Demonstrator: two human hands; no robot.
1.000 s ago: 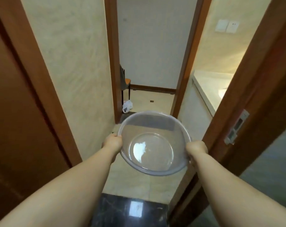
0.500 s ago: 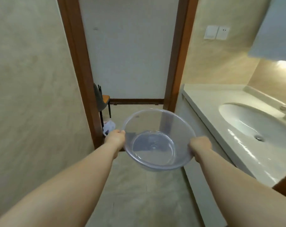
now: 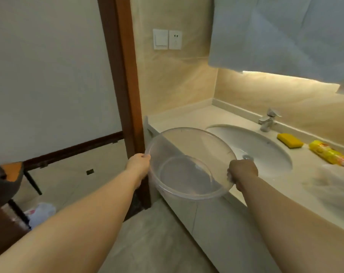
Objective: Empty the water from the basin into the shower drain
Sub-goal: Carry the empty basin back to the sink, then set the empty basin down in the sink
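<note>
- Left hand [image 3: 139, 162] and right hand [image 3: 243, 171] grip basin [image 3: 188, 164] rim, fingers closed
- View has swung from doorway to sink [image 3: 265, 152]; shower drain not visible, carrying continues

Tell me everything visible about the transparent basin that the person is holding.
The basin is round, clear plastic, with a thin rolled rim and a flat circular bottom. It is held in the air, tilted a little, in front of the vanity counter. The left hand grips its left rim, the right hand its right rim. Any water inside is hard to make out.
</note>
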